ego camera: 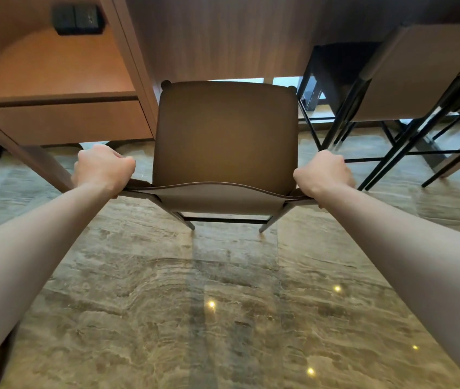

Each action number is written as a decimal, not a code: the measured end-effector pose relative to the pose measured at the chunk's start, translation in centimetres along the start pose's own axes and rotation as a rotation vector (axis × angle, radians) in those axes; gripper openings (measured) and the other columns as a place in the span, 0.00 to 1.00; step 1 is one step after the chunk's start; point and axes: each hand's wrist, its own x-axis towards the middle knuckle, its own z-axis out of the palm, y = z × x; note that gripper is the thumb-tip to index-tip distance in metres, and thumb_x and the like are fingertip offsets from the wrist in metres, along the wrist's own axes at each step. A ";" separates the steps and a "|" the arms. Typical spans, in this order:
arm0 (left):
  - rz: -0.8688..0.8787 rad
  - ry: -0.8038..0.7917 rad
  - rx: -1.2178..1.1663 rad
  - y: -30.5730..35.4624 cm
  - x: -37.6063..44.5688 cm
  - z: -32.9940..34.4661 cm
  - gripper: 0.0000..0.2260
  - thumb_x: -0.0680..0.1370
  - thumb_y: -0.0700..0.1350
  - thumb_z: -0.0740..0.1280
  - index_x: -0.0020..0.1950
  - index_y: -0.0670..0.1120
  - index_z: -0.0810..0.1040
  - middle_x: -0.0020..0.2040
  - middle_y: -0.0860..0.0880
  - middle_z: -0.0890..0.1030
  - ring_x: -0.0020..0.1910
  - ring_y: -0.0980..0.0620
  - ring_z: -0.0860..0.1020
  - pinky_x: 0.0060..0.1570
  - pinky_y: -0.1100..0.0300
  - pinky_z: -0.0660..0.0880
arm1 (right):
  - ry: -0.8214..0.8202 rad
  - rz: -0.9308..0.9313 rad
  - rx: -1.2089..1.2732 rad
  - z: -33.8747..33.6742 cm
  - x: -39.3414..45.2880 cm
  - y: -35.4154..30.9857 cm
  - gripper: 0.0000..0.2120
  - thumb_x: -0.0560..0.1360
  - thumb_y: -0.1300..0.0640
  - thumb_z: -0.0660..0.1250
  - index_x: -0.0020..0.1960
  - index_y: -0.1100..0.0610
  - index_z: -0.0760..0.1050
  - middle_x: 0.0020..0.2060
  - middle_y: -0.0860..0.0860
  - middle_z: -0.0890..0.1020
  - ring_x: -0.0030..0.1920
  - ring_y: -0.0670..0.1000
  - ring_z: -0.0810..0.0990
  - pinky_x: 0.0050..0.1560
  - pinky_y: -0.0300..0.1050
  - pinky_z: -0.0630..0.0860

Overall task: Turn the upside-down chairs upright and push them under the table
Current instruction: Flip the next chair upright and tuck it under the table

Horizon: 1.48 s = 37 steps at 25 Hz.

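Note:
A brown leather chair (224,136) stands upright on its legs in front of me, its seat facing up and its front edge just at the wooden table (217,37). My left hand (102,168) is closed on the left end of the backrest top. My right hand (324,172) grips the right end the same way. The curved backrest sags between my two fists. Two rear legs and a crossbar show below it.
A wooden drawer unit (60,119) hangs under the table to the left of the chair. On the right stand other chairs (408,80) with thin black metal legs. A glossy marble floor (223,304) stretches toward me.

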 end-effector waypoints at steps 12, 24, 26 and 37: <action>-0.011 0.027 -0.078 4.0 4.2 -0.5 0.14 0.72 0.50 0.62 0.38 0.48 0.86 0.38 0.49 0.85 0.33 0.47 0.81 0.39 0.50 0.84 | 0.074 -0.053 0.087 -1.6 4.5 -3.4 0.06 0.71 0.58 0.63 0.35 0.58 0.71 0.35 0.53 0.77 0.39 0.59 0.81 0.40 0.50 0.82; 0.014 -0.108 -0.009 10.3 12.9 -1.1 0.16 0.76 0.52 0.62 0.43 0.44 0.85 0.42 0.44 0.84 0.36 0.42 0.83 0.39 0.49 0.84 | 0.148 0.025 0.185 -4.1 11.4 -9.4 0.17 0.77 0.48 0.60 0.42 0.61 0.78 0.39 0.55 0.81 0.39 0.59 0.81 0.43 0.51 0.83; 0.030 -0.111 0.023 11.1 14.1 -0.9 0.16 0.76 0.52 0.61 0.44 0.43 0.84 0.41 0.44 0.83 0.35 0.42 0.82 0.38 0.51 0.84 | 0.142 0.048 0.177 -4.4 12.4 -10.1 0.16 0.76 0.50 0.61 0.43 0.62 0.78 0.40 0.56 0.81 0.41 0.59 0.82 0.45 0.52 0.83; 0.058 -0.139 0.113 14.1 19.3 0.1 0.11 0.75 0.49 0.61 0.42 0.43 0.78 0.37 0.46 0.77 0.31 0.43 0.79 0.27 0.60 0.75 | 0.146 0.031 0.105 -4.5 18.1 -12.7 0.12 0.76 0.51 0.62 0.40 0.60 0.72 0.34 0.54 0.76 0.28 0.50 0.69 0.27 0.37 0.62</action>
